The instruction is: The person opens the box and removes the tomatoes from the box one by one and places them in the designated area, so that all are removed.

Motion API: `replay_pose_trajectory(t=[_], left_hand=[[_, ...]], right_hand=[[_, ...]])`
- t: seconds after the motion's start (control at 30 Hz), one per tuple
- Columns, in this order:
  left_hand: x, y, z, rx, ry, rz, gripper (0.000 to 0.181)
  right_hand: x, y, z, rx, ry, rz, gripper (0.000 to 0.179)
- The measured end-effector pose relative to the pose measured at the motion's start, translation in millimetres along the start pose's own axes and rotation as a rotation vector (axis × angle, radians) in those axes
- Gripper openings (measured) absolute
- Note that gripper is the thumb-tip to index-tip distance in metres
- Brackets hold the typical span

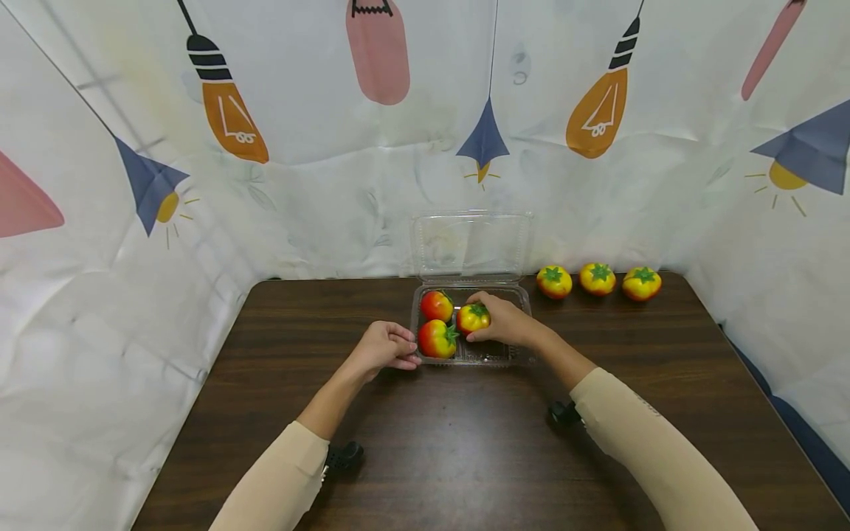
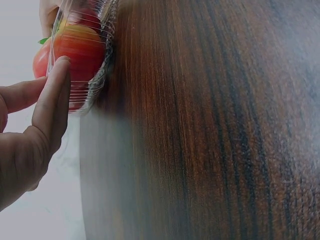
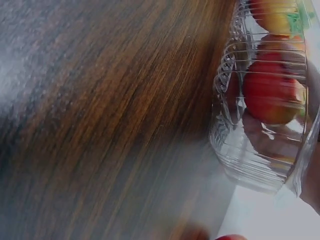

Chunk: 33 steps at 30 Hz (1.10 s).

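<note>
A clear plastic clamshell box [image 1: 488, 359] stands near the back of the table, its lid [image 1: 473, 247] raised behind it. My right hand [image 1: 501, 319] reaches into the box and grips a red-and-yellow tomato [image 1: 474, 318] with a green leafy top, thumb and fingers on either side. Two more tomatoes sit along the box's left side, a rear tomato [image 1: 436, 305] and a front tomato [image 1: 436, 339]. At the box's left edge is my left hand [image 1: 385, 348], its fairly straight fingers touching the outer wall, as the left wrist view shows. In the right wrist view, a tomato [image 3: 270, 92] shows through the ribbed wall.
Three more tomatoes stand in a row at the back right of the dark wooden table [image 1: 451, 457]: a left one [image 1: 554, 282], a middle one [image 1: 597, 279] and a right one [image 1: 641, 283]. A printed white cloth [image 1: 319, 199] hangs behind the table and along its sides.
</note>
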<state>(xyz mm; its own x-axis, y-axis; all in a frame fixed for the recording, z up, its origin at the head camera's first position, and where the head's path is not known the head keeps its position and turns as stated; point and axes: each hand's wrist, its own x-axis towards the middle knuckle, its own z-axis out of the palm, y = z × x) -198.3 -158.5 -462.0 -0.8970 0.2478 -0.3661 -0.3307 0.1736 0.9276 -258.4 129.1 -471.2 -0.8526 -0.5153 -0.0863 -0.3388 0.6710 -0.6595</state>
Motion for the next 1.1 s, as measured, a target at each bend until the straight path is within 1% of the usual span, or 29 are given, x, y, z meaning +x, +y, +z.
replay_pose_trajectory(t=[0.13,0.27,0.57,0.73,0.9,1.1], left_hand=[[0.0,0.3,0.5,0.004,-0.001,0.003,0.022],[-1.1,0.1,0.4,0.011,0.001,0.006,0.023],[-2.2,-0.1,1.4,0.01,-0.007,0.018,0.023],[-2.5,0.0,1.4,0.007,-0.002,0.023,0.023],[-2.2,-0.5,0.8,0.002,-0.009,0.024,0.024],[-2.0,0.3,0.9,0.003,-0.009,0.022,0.024]], right_hand=[[0.8,0.2,1.4,0.027,-0.004,0.023,0.071],[1.3,1.2,2.9,0.038,-0.004,0.027,0.071],[0.6,1.3,2.3,0.026,-0.016,0.058,0.074],[2.7,1.6,0.9,0.022,0.0,0.036,0.075],[2.4,0.3,-3.5,0.041,0.018,0.012,0.074],[-3.5,-2.0,-13.4,0.072,0.037,0.008,0.072]])
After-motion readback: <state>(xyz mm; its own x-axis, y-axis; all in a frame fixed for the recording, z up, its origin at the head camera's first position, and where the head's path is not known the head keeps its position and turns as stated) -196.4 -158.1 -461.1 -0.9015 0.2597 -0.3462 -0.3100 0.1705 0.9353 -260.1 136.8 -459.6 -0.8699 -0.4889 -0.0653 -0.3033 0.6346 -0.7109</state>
